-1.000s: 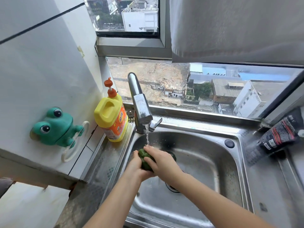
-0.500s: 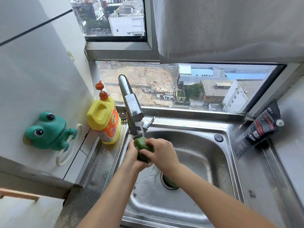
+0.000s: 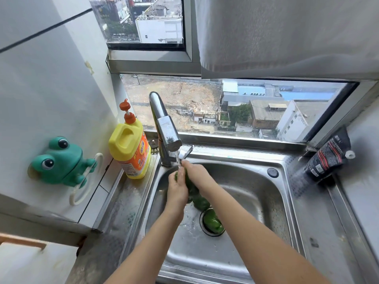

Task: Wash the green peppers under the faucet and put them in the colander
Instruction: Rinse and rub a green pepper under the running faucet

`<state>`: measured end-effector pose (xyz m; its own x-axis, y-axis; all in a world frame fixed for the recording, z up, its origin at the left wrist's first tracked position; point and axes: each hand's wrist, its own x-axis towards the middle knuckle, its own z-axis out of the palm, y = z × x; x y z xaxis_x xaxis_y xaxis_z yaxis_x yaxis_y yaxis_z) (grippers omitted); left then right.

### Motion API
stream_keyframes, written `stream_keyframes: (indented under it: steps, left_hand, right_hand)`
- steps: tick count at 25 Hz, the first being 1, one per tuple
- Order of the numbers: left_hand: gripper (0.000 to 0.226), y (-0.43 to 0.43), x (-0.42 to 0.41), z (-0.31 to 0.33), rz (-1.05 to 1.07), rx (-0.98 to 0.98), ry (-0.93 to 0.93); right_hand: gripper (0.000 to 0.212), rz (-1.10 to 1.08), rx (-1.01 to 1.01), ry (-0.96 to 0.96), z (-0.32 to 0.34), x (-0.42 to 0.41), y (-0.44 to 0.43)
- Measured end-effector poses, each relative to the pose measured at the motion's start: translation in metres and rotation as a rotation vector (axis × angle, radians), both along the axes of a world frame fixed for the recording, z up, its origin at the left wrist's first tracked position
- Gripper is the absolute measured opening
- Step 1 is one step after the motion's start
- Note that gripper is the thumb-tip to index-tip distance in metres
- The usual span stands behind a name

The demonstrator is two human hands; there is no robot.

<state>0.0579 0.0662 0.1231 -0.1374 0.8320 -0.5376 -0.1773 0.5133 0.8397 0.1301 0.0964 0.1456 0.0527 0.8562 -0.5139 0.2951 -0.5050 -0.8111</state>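
Two hands, the left hand (image 3: 178, 188) and the right hand (image 3: 195, 174), clasp a green pepper (image 3: 187, 178) between them under the running faucet (image 3: 164, 128), hiding most of it. More peppers (image 3: 212, 222) lie over the drain of the steel sink (image 3: 256, 193). A yellow detergent bottle (image 3: 129, 148) stands just left of the faucet on the wet bench (image 3: 121, 206), with a green frog holder (image 3: 59, 160) stuck to the tiled wall and a dark pouch (image 3: 328, 154) by the window.

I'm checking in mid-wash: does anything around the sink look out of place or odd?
Yes. One green pepper sits right in the drain opening of the sink, and no colander is in view. The left hand and right hand rub another pepper under the faucet. Nothing looks spilled or damaged.
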Motion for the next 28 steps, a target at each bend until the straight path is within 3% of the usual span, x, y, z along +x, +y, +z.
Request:
stream_keyframes:
  steps: [1, 4, 7, 9, 11, 14, 15, 18, 21, 28]
  left_hand:
    - [0.041, -0.003, 0.003, 0.002, -0.004, 0.052, 0.051]
    - [0.05, 0.004, -0.001, 0.008, 0.139, -0.117, -0.211]
    - [0.052, 0.012, -0.016, 0.026, -0.026, -0.389, -0.381]
    - [0.047, 0.012, -0.019, 0.031, -0.025, -0.361, -0.457]
    - [0.039, 0.012, -0.012, 0.026, 0.074, -0.186, -0.504]
    - [0.035, 0.014, -0.006, 0.014, 0.143, 0.059, -0.192]
    - [0.038, 0.015, -0.007, 0.012, 0.153, 0.092, -0.152]
    - [0.049, 0.023, -0.017, 0.01, 0.145, 0.087, -0.137]
    - [0.038, 0.026, -0.023, 0.014, 0.11, 0.05, -0.176]
    - [0.027, 0.03, -0.037, 0.033, -0.011, -0.21, -0.154]
  right_hand:
    - [0.029, -0.021, -0.046, 0.079, 0.0, 0.0, 0.004]
    - [0.023, 0.017, 0.289, -0.115, -0.016, -0.008, -0.007]
    - [0.022, -0.034, 0.621, 0.006, -0.019, -0.007, -0.029]
    - [0.028, 0.069, 0.735, -0.049, -0.022, -0.006, -0.03]
    - [0.024, -0.039, 0.622, 0.019, -0.015, -0.012, -0.027]
    - [0.02, -0.262, 0.088, 0.537, 0.003, -0.019, -0.014]
    - [0.021, -0.235, 0.03, 0.58, 0.005, -0.018, -0.01]
    - [0.021, -0.161, 0.128, 0.713, 0.0, -0.017, -0.01]
    - [0.026, -0.057, 0.109, 0.828, -0.011, -0.007, -0.014]
    - [0.061, 0.122, 0.055, 0.897, -0.013, 0.01, -0.027]
